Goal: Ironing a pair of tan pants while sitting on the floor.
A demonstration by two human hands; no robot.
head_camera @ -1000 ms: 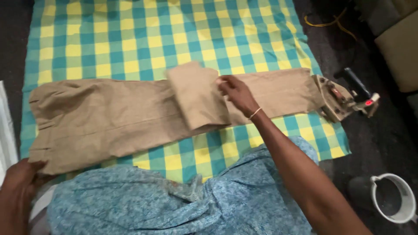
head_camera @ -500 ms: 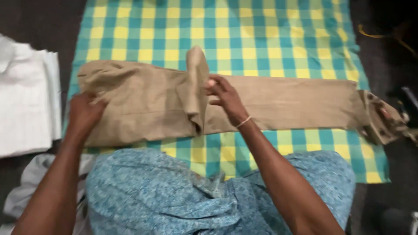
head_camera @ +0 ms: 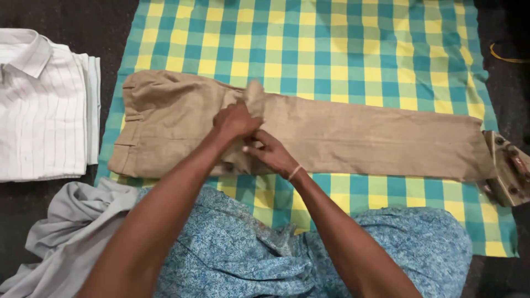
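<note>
I see my left hand [head_camera: 236, 120] pinching a raised fold of the tan woven-cloth trousers [head_camera: 353, 135], which lie flat lengthwise across the green, yellow and white checked cloth [head_camera: 342, 49] spread on the dark floor [head_camera: 66, 16]. My right hand [head_camera: 271, 154] sits just beneath it, fingers closed on the same bunched fabric near the trousers' near edge. A folded white striped shirt [head_camera: 41, 105] lies to the left, off the checked cloth. A crumpled grey garment [head_camera: 72, 237] rests beside my blue patterned lap [head_camera: 248, 254].
</note>
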